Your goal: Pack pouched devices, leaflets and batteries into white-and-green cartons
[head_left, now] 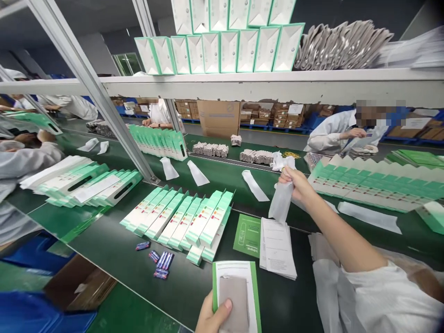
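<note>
And there was the left hand [213,317], low on the near side, grasping a green-edged booklet [255,289] with a grey pouch [237,303] lying flat on top, the thumb pressed right onto the pouch! Up and to the right, the right hand [294,185] had its fingers closed on the top of a thin white bag [280,206], which hung down just beyond the white leaflets [277,252]. Those leaflets lay beside a green booklet [246,233] on the dark worktop [132,273]. Over to the left, a slanting row of green-and-white cartons [176,217] spread out, with loose batteries [161,263] near their front ends. Across the way, a person [331,129] in white bent over some work.
</note>
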Available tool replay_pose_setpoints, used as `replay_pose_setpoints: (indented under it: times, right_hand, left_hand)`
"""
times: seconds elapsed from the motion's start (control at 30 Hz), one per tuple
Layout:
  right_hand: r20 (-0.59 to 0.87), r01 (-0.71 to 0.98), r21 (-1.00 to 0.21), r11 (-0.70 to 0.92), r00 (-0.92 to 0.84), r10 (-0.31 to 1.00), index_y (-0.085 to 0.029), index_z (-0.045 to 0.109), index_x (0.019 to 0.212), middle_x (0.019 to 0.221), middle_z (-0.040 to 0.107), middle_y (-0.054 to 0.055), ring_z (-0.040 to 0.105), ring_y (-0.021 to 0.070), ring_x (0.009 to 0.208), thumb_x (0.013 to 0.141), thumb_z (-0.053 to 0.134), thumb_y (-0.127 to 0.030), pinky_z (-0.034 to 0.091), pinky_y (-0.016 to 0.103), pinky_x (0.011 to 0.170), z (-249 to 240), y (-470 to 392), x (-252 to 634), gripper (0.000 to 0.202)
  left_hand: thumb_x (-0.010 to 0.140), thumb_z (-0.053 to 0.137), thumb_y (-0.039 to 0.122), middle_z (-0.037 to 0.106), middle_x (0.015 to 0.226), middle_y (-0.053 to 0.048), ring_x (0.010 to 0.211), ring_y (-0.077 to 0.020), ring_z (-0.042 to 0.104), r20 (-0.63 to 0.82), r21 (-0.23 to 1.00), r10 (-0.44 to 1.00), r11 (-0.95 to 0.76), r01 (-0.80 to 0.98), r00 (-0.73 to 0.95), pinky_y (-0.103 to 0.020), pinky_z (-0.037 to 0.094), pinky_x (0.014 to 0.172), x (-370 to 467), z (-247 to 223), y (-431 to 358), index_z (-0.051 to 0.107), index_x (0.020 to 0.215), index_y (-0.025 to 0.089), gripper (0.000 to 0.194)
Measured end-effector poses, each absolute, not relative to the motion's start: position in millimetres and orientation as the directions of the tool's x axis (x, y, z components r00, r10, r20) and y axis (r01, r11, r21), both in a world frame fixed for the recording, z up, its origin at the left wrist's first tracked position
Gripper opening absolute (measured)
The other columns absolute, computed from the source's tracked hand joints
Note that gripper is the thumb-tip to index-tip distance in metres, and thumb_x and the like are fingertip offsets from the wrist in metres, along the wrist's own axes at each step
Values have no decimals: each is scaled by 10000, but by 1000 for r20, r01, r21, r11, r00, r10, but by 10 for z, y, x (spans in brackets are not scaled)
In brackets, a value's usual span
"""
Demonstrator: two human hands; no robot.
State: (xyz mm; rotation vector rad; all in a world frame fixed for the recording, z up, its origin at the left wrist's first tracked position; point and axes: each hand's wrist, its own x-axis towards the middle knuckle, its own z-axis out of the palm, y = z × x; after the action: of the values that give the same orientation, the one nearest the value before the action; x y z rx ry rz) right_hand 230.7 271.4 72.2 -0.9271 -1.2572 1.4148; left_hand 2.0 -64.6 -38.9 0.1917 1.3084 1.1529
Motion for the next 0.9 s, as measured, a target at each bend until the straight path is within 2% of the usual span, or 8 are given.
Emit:
replay_pose_setpoints:
  times: [0.1,0.17,0.3,0.43,0.57,0.67,0.77,0.9]
  right_hand:
    - [42,-269,-962,-44,-306,951,-225,384,697,560,277,-94,310,73,496,740,743,-504,391,234,545,853,2211,2160,456]
    - [16,-291,-952,-93,-350,936,-217,395,668,556,311,-85,307,70,495,749,760,-434,385,240,544,898,1890,2000,432]
    - [-47,-460,-846,-270,-441,896,-203,368,605,538,294,-82,282,60,473,846,676,-356,392,244,557,954,1308,1612,421]
    - [-87,-703,-620,-348,-380,921,-203,504,719,528,316,-92,328,60,463,845,678,-244,427,230,572,951,820,1325,219]
    - [-227,-870,-425,-251,-166,960,-194,579,762,592,445,-80,476,50,556,695,795,-140,491,197,678,825,366,1299,232]
    - [-365,-821,-538,-190,24,931,-194,647,815,721,635,-16,615,109,690,649,831,-208,521,223,724,650,-18,1373,249]
    - [-312,-649,-754,-100,219,925,-203,694,962,974,719,50,671,203,912,698,799,-399,533,281,813,467,-390,1444,345]
    - [-151,-354,-928,-116,72,986,-242,641,1181,1175,682,73,620,257,1129,650,849,-326,481,376,989,347,-680,1607,576]
  left_hand:
    - [591,835,545,712,1061,-147,998,-363,649,-508,800,860,451,-395,-47,-409,516,846,-212,-191,-444,691,1112,153,667]
    - [683,784,521,684,1150,-146,1080,-353,614,-349,896,927,373,-240,139,-394,481,926,-362,6,-223,699,1131,163,580]
    - [847,641,391,541,1384,-104,1263,-324,500,-46,998,827,65,-14,561,-352,349,1079,-504,412,153,705,1165,205,373]
    - [894,563,292,570,1323,-80,1212,-295,531,-7,998,636,-40,43,772,-331,361,1057,-466,553,188,723,1129,232,291]
    - [908,545,304,577,1293,-74,1167,-284,549,-28,999,561,-6,38,827,-314,380,1031,-400,391,2,716,1129,216,293]
    - [911,544,347,584,1256,-84,1130,-268,560,19,997,475,-74,19,880,-327,402,1014,-347,214,-139,709,1103,186,300]
    - [908,551,355,595,1187,-82,1099,-247,562,55,988,417,-152,10,907,-337,419,995,-295,125,-264,690,1095,165,300]
    - [924,542,306,533,1318,-70,1219,-247,496,21,986,460,-158,59,888,-347,373,1054,-249,146,-467,679,1134,209,270]
